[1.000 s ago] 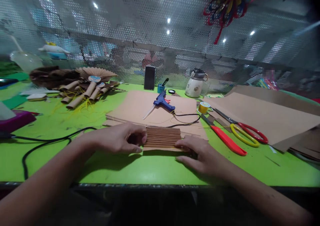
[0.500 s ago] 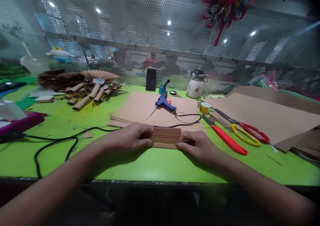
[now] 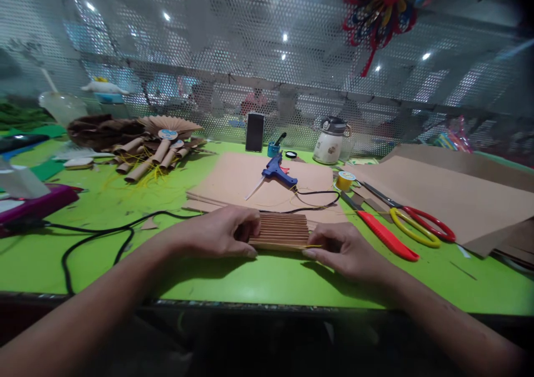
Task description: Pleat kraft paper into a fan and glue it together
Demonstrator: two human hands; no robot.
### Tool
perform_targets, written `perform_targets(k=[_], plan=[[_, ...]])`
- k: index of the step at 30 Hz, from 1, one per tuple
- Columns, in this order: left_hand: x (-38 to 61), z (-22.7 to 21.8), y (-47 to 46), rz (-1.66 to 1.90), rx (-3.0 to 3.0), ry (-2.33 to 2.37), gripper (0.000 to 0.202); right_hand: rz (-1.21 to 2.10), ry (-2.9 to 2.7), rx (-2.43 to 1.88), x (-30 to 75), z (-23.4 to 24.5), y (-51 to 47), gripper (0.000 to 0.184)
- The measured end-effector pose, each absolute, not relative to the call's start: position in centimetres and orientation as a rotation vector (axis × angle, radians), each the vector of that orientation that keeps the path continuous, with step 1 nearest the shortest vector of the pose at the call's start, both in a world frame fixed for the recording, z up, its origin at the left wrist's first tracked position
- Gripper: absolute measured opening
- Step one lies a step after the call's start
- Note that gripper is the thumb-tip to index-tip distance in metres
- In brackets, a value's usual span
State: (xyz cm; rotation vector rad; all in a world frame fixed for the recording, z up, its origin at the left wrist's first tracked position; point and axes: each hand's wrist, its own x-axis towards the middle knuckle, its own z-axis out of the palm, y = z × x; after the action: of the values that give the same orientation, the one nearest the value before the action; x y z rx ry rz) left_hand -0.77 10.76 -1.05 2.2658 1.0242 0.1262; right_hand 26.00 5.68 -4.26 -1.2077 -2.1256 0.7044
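A strip of brown paper folded into tight pleats (image 3: 281, 231) lies near the front of the green table (image 3: 250, 279). My left hand (image 3: 223, 232) pinches the pleats' left end, fingers curled. At the right end my right hand (image 3: 342, 249) grips the same pleated paper, thumb and fingers pressed on it. Just behind lies a stack of flat brown sheets (image 3: 237, 179) with a blue glue gun (image 3: 277, 169) on top, its black cord looping right.
A red utility knife (image 3: 384, 233), red-and-yellow scissors (image 3: 411, 217) and a yellow tape roll (image 3: 345, 180) lie to the right, beside large brown sheets (image 3: 450, 196). Finished paper fans and rolls (image 3: 150, 143) sit back left. A black cable (image 3: 95, 238) snakes across the left. Mesh wall behind.
Both hands squeezed the pleated paper together from its ends, then eased slightly; the right hand went from lying flat to gripping the end. The view shifted a little.
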Motion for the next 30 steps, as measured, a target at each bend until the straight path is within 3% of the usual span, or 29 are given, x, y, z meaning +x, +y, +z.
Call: perform_targets(k=[5, 12, 21, 24, 27, 30], plan=[[-1.0, -0.7, 10.7, 0.097, 2.232, 0.994, 0.032, 0.754, -1.927, -1.141, 26.6, -3.8, 5.5, 0.016], [-1.8, -0.9, 11.0, 0.031, 2.336, 1.062, 0.007, 0.835, -1.757, -0.958, 27.1, -3.0, 5.0, 0.006], [-3.0, 0.4, 11.1, 0.068, 2.397, 1.034, 0.016, 0.959, -1.796, -0.761, 27.4, -3.1, 4.8, 0.022], [-4.1, 1.9, 10.9, 0.2, 2.4, 0.848, 0.017, 1.047, -1.915, -0.721, 27.6, -2.5, 4.6, 0.017], [-4.3, 2.2, 10.7, 0.084, 2.332, 0.752, 0.015, 1.126, -2.209, -0.768, 27.7, -2.0, 4.3, 0.015], [-3.6, 1.2, 10.6, -0.091, 2.281, 0.851, 0.013, 0.915, -2.401, -0.959, 27.6, -1.9, 4.1, 0.019]])
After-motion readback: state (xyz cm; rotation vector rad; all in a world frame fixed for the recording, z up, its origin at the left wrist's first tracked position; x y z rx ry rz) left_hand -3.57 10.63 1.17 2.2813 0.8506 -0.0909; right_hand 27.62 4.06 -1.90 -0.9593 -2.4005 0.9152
